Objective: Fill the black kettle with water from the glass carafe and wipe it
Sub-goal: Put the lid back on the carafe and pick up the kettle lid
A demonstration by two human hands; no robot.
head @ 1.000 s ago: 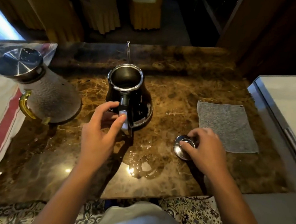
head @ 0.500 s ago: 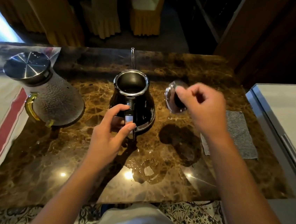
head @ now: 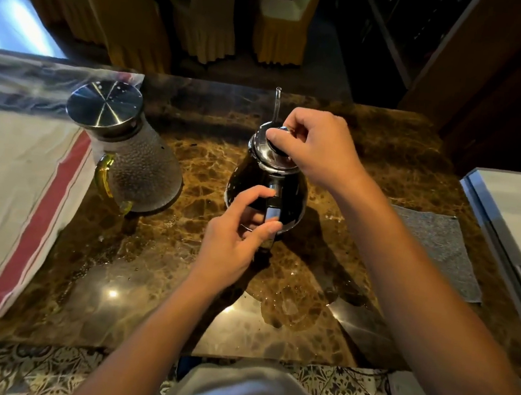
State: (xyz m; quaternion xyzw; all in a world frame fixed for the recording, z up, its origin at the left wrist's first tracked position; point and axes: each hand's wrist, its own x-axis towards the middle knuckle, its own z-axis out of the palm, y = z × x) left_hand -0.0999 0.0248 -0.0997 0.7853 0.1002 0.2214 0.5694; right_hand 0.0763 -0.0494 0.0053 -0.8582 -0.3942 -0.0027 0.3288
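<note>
1. Black kettle (head: 289, 190) stands upright on the brown marble tabletop (head: 152, 298), between the two hands. Its long axis runs away from the person: thin gooseneck spout (head: 277, 102) points to the far edge, just beyond the right fingertips; handle (head: 273, 213) points back toward the person.
2. Right hand (head: 319, 145) is over the kettle mouth. Its fingers (head: 278, 138) are pinched on the knob of the steel lid (head: 273, 157), which sits on the kettle opening, slightly tilted. Whether it is fully seated cannot be told.
3. Left hand (head: 235, 243) is at the handle. Thumb and forefinger curl round it, touching; grip looks light, the other fingers hidden behind.
4. Glass carafe (head: 140, 168) is well to the left of the left fingers, upright, dimpled glass, steel cap on, yellow handle toward the person. Water level inside cannot be read.
5. Grey cloth (head: 440, 248) lies flat on the tabletop, right of the right forearm, apart from the kettle.
6. White cloth with red stripe (head: 34, 228) covers the tabletop's left part, beside the carafe base.
7. Wet patch (head: 286, 306) shines on the tabletop, nearer the person than the left fingers.
8. No brand, label or readable writing on kettle, lid or carafe.
</note>
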